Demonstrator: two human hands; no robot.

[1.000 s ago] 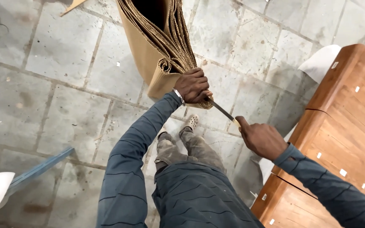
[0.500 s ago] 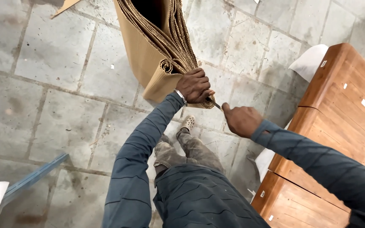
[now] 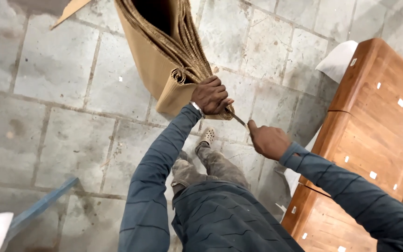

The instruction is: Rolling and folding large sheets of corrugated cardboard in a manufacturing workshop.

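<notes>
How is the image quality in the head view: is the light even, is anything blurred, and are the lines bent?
Head view: soft, even light, no glare; only a faint shadow on the floor. The left hand on the cardboard roll and the right hand holding the blade look sharp. The wide lens makes the floor joints and the wooden furniture lean. Near sleeves are slightly soft.

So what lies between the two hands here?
In the head view, a thin blade-like tool spans from the right hand to the left hand gripping bunched brown corrugated cardboard.
</notes>
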